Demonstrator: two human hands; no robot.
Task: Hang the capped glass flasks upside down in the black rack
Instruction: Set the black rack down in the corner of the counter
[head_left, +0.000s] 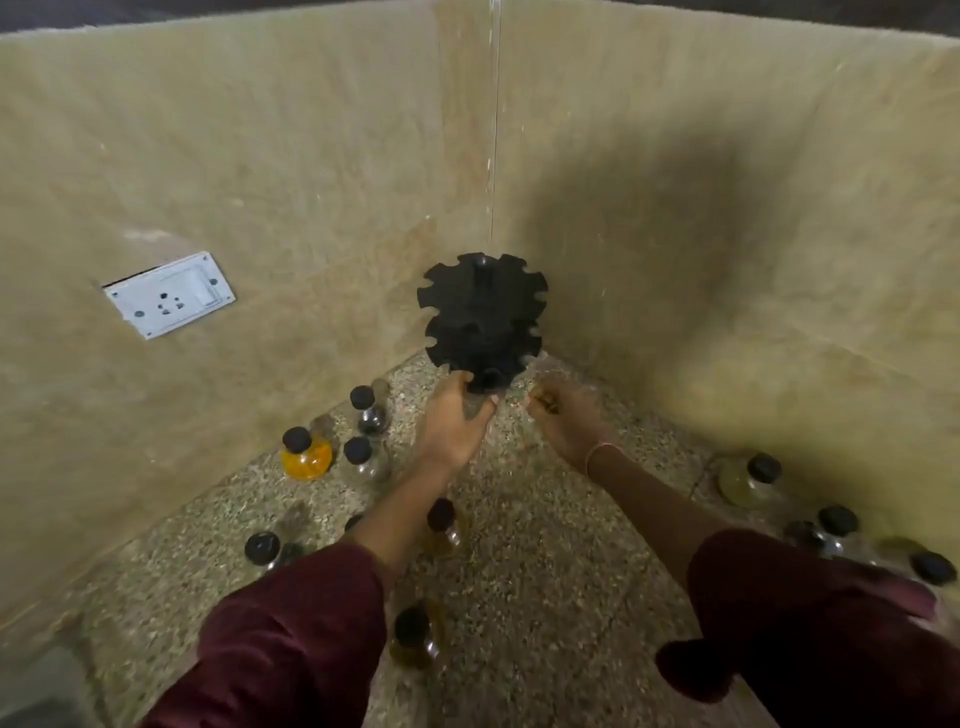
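Maroon sleeves (291, 639), capped flasks (306, 454) scattered around, left hand (457, 421) fingers gripping black rack (483, 317), right hand (563, 415) fisted.

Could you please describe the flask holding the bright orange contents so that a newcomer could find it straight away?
Start at the white wall socket on the left wall and drop down to the speckled counter below it. A cluster of black-capped flasks stands there, left of the left hand. The orange flask is the leftmost; its neighbours look clear or dark, while its round body glows vivid orange.
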